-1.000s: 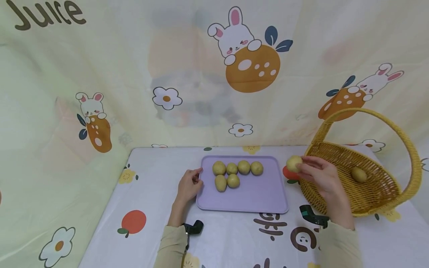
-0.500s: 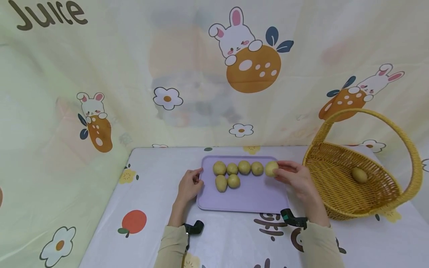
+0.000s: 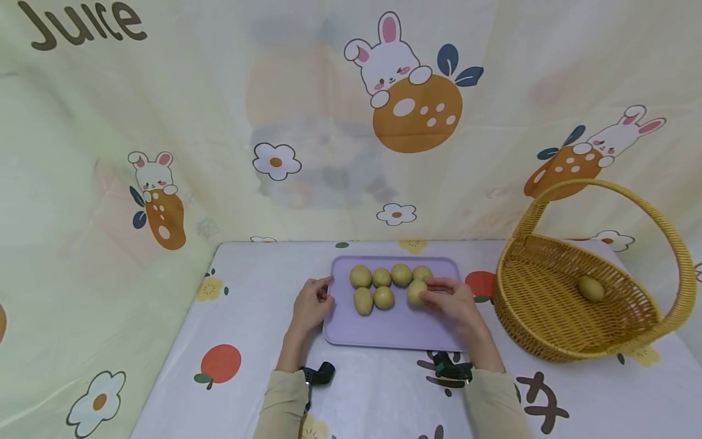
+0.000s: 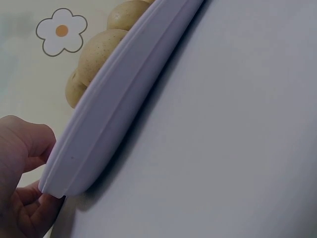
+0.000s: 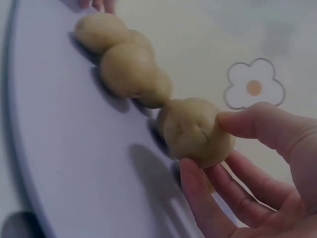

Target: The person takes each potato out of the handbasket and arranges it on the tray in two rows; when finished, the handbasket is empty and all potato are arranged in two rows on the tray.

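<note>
My right hand pinches a round potato between thumb and fingertips, over the middle right of the lilac tray. In the right wrist view the held potato casts a shadow on the tray below it. On the tray lie a back row of several potatoes and a front pair towards the left. The held potato partly overlaps the rightmost one of the back row. With thumb and fingers my left hand grips the tray's left edge; the left wrist view shows the rim between them.
A yellow wicker basket with a tall arched handle stands right of the tray, holding one potato. A patterned cloth covers the table, and a printed curtain hangs behind it.
The right hand has carried the potato left from beside the basket, past the tray's right edge, to just in front of the back row. The left hand stays at the tray edge.
</note>
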The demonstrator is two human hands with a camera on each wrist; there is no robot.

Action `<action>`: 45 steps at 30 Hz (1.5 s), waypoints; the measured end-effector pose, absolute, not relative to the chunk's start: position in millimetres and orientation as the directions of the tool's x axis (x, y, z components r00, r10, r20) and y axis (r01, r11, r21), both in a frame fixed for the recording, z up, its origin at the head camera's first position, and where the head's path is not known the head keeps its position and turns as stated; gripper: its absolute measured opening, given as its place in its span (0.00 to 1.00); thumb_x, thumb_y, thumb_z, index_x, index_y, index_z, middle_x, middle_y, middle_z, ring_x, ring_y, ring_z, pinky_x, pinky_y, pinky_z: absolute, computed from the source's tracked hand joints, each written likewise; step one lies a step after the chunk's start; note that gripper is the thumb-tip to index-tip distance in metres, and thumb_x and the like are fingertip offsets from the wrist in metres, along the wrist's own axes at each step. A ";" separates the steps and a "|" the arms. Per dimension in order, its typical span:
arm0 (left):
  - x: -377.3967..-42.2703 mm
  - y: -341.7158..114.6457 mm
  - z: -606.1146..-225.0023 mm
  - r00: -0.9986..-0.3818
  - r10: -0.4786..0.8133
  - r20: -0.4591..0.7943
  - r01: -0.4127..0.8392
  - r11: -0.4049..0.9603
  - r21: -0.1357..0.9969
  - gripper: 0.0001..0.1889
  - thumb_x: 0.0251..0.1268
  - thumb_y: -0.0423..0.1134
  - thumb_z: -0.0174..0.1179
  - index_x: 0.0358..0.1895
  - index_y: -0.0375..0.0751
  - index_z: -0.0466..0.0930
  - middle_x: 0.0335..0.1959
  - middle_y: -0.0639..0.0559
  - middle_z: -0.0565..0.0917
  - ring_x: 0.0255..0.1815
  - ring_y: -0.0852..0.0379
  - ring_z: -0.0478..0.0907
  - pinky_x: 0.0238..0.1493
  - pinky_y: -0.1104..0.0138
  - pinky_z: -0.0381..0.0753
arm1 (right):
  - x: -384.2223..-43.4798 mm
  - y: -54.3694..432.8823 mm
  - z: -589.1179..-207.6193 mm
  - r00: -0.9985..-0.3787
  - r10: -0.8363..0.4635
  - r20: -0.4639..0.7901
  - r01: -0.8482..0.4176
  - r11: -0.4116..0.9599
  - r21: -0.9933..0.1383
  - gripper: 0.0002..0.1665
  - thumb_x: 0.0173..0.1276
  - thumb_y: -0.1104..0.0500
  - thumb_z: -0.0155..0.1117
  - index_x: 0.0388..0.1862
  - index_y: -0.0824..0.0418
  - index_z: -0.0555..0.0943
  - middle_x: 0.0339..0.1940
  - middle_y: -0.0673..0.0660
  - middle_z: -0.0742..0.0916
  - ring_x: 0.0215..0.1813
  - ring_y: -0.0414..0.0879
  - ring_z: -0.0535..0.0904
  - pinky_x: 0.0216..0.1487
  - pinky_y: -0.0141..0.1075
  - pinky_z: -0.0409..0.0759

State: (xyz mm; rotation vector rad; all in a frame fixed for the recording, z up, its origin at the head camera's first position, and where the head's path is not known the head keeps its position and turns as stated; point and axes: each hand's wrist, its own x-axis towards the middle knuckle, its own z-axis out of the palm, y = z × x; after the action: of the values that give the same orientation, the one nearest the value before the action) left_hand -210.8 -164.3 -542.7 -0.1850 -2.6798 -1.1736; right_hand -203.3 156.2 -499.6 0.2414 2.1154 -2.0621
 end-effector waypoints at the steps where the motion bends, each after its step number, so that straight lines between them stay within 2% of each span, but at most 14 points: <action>1: -210.7 -164.1 -542.5 -0.970 0.030 0.243 0.199 0.674 0.711 0.24 0.53 0.30 0.60 0.58 0.35 0.81 0.36 0.46 0.77 0.31 0.57 0.74 0.35 0.65 0.72 | -203.4 154.1 -502.3 -0.972 -0.005 -0.235 0.235 0.026 -0.972 0.27 0.59 0.70 0.70 0.57 0.78 0.75 0.37 0.53 0.86 0.36 0.37 0.82 0.39 0.31 0.82; 6: -210.1 -163.7 -541.7 -0.970 0.023 0.240 0.192 0.674 0.713 0.24 0.53 0.30 0.60 0.58 0.35 0.81 0.35 0.46 0.77 0.31 0.57 0.74 0.36 0.65 0.72 | -202.9 145.7 -511.5 -0.969 0.011 -0.245 0.246 0.013 -0.969 0.25 0.58 0.72 0.70 0.54 0.78 0.76 0.36 0.54 0.86 0.35 0.38 0.82 0.38 0.32 0.83; 15: -210.0 -163.2 -540.7 -0.970 0.029 0.240 0.197 0.668 0.717 0.25 0.53 0.30 0.60 0.58 0.35 0.81 0.36 0.46 0.77 0.32 0.57 0.74 0.36 0.65 0.72 | -200.1 137.8 -512.2 -0.970 0.054 -0.239 0.242 0.054 -0.969 0.23 0.57 0.71 0.70 0.52 0.77 0.77 0.42 0.62 0.86 0.36 0.37 0.81 0.37 0.31 0.82; 23: -209.7 -163.3 -540.4 -0.972 0.025 0.235 0.192 0.667 0.720 0.25 0.53 0.30 0.60 0.58 0.35 0.81 0.36 0.46 0.77 0.31 0.56 0.74 0.36 0.65 0.73 | -199.4 132.4 -507.3 -0.976 0.065 -0.210 0.216 0.110 -0.970 0.20 0.57 0.70 0.71 0.49 0.77 0.80 0.40 0.59 0.86 0.36 0.37 0.80 0.36 0.29 0.81; 28: -209.7 -163.3 -540.4 -0.972 0.023 0.233 0.188 0.669 0.719 0.25 0.52 0.30 0.60 0.58 0.34 0.81 0.36 0.46 0.77 0.31 0.56 0.74 0.36 0.65 0.73 | -199.5 132.4 -508.2 -0.975 0.032 -0.221 0.223 0.110 -0.969 0.20 0.59 0.70 0.69 0.50 0.77 0.79 0.38 0.57 0.86 0.35 0.38 0.80 0.38 0.30 0.81; 38: -210.0 -162.0 -541.0 -0.974 0.027 0.226 0.185 0.671 0.718 0.25 0.53 0.31 0.60 0.59 0.35 0.81 0.36 0.46 0.77 0.32 0.56 0.74 0.37 0.65 0.72 | -199.3 138.9 -504.1 -0.970 0.012 -0.243 0.243 0.113 -0.963 0.23 0.63 0.67 0.67 0.54 0.79 0.77 0.40 0.58 0.88 0.36 0.37 0.81 0.42 0.33 0.82; 45: -208.7 -161.8 -538.9 -0.978 0.015 0.210 0.165 0.672 0.722 0.25 0.53 0.30 0.60 0.59 0.36 0.81 0.37 0.46 0.77 0.32 0.56 0.75 0.38 0.63 0.73 | -201.4 150.7 -495.4 -0.975 0.022 -0.222 0.222 0.184 -0.958 0.23 0.67 0.63 0.64 0.55 0.78 0.77 0.40 0.61 0.88 0.37 0.39 0.82 0.40 0.32 0.82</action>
State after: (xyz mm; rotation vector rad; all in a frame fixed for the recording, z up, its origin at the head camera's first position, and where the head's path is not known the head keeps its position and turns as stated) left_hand -208.7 -161.8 -538.9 -0.1470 -2.6988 -1.1922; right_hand -201.4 150.7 -495.4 0.2388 2.2902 -1.8973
